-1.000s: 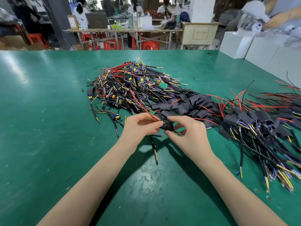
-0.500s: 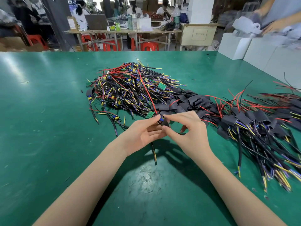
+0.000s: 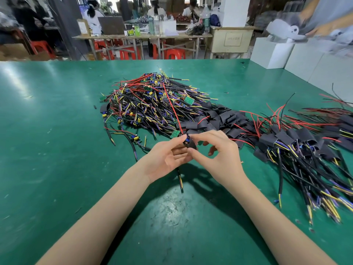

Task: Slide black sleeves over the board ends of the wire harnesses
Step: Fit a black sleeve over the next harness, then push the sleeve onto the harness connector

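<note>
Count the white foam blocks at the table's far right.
3 white foam blocks in a row: nearest the table's middle, the middle one, and the rightmost cut by the frame edge. More may lie beyond it.

The one camera rides on the person's head, looking forward and down across the green table point(image 3: 57, 150) from close above the forearms, its wide lens also catching the workshop's far benches point(image 3: 141, 36) beyond.
</note>
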Action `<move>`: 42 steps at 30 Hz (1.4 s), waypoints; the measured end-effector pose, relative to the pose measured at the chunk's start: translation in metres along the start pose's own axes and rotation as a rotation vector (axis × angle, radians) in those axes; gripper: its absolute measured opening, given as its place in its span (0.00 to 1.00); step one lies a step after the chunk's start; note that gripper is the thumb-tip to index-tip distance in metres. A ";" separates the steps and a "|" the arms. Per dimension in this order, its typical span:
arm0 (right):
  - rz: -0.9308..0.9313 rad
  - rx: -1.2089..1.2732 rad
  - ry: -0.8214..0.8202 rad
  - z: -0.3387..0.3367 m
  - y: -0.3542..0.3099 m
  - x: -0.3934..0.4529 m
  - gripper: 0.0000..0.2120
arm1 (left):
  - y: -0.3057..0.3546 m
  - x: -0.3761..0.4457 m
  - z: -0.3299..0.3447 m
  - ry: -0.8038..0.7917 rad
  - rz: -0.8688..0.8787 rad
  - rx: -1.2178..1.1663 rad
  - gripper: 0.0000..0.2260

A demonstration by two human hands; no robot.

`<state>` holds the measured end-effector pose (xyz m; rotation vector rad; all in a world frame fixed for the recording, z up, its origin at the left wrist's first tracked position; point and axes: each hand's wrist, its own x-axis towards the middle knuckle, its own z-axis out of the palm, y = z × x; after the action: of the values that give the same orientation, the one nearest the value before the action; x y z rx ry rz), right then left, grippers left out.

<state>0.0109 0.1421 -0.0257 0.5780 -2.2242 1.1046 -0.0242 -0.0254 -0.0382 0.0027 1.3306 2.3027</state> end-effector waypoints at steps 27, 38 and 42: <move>-0.359 -0.411 0.366 -0.032 0.002 0.006 0.09 | 0.023 -0.019 0.003 -0.019 0.082 0.054 0.17; 0.648 -0.835 0.456 -0.109 0.070 0.002 0.18 | 0.022 -0.019 -0.002 -0.016 0.118 0.145 0.17; 0.238 -0.692 0.493 -0.083 0.052 0.009 0.16 | 0.022 -0.018 -0.003 -0.025 0.137 0.190 0.16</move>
<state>-0.0019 0.2385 -0.0085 -0.2350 -2.0641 0.4387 -0.0176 -0.0443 -0.0179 0.1893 1.5754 2.2680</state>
